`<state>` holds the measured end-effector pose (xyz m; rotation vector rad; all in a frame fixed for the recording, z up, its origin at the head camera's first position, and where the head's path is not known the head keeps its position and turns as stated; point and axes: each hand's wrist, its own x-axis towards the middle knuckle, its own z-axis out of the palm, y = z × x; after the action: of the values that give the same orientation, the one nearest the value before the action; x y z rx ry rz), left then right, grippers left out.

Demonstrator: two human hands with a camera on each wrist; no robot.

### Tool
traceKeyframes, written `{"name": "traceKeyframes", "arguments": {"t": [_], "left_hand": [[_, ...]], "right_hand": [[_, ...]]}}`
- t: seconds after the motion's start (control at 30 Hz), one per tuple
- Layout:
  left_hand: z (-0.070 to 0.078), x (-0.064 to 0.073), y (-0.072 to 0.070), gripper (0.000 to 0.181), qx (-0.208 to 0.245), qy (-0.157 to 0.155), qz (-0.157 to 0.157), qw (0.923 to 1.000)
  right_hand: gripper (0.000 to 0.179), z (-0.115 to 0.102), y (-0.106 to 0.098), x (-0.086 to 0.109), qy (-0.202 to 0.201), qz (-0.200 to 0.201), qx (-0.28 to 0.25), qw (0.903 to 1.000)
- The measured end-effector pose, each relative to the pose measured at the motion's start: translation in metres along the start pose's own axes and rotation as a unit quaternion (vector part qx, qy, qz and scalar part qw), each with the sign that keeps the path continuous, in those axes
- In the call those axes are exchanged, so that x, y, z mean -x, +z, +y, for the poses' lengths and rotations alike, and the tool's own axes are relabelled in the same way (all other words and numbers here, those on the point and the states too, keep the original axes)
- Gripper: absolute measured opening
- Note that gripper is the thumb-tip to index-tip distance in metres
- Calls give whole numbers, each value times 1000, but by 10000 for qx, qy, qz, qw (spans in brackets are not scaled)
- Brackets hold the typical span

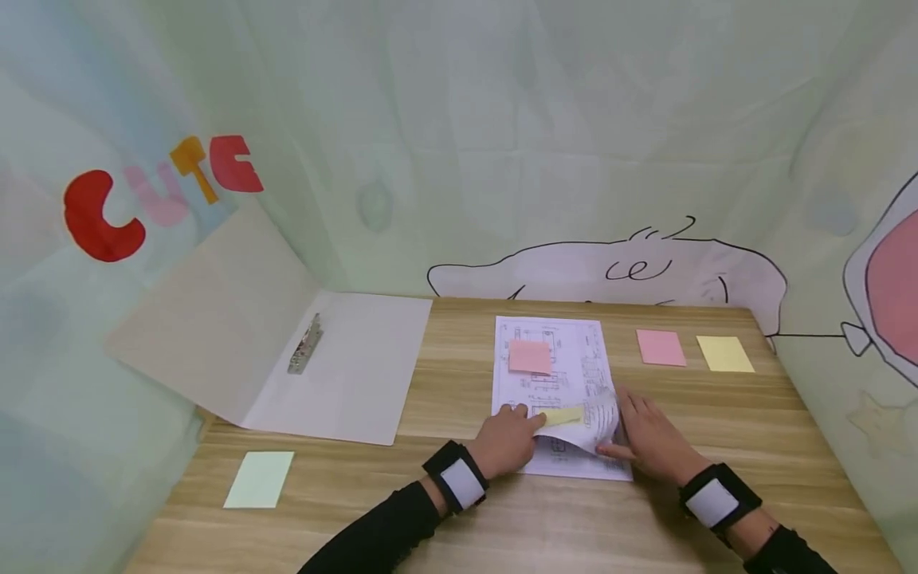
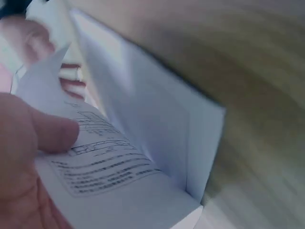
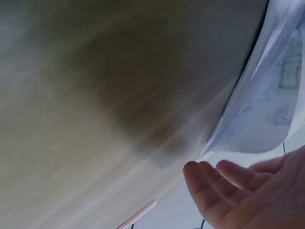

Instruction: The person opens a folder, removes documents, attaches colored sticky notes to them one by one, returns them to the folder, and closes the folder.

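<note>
A stack of printed drawing sheets lies on the table, a pink sticky note on its upper part. The lower part of the top sheet is raised and bent over, with a yellow sticky note showing on it. My left hand pinches this sheet at its left side, thumb on the printed face. At the stack's right edge is my right hand, its fingers extended along the paper and its thumb pointing to the curled part. In the right wrist view, the fingertips are right at the paper's edge.
An open white folder with a metal clip lies at the left, its cover leaning on the wall cloth. A pale green note is in front of it. Pink and yellow notes lie at the back right.
</note>
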<state>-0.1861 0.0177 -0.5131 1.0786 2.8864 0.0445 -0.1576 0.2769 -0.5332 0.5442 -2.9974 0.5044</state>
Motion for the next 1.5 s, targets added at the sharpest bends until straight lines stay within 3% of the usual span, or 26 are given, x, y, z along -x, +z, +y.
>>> {"name": "traceKeyframes", "arguments": {"t": [0.1,0.2,0.3,0.4,0.5,0.73,0.87,0.97,1.27,1.5], "left_hand": [[-9,0,-10,34,796,-65,-78,9968],[-18,3,-17,34,1659,100,20,9861],[-29,8,-26,36,2669,290,44,9633],[-42,15,-40,39,3623,421,-25,9311],[-58,22,-57,40,4188,383,-67,9072],[-102,40,-93,42,4839,18,350,8744],[-129,47,-105,40,5315,-33,590,8450],[-146,51,-112,40,5562,-307,771,8269],[-179,55,-114,38,5658,-1535,1137,8021],[-202,54,-112,40,5700,-2108,1463,7806]], "right_hand": [[103,1,2,1,-28,96,143,9998],[97,-2,3,2,-95,-94,437,9990],[88,-6,4,3,-151,-462,660,9966],[84,-11,5,4,-134,-808,647,9945],[85,-15,3,4,-53,-1000,416,9941],[83,-23,-1,7,-65,-1113,353,9931],[84,-28,-2,10,-154,-1064,447,9932],[84,-33,-3,10,-234,-990,395,9940],[80,-40,0,7,-271,-908,558,9939],[79,-46,3,7,-433,-785,514,9946]]}}
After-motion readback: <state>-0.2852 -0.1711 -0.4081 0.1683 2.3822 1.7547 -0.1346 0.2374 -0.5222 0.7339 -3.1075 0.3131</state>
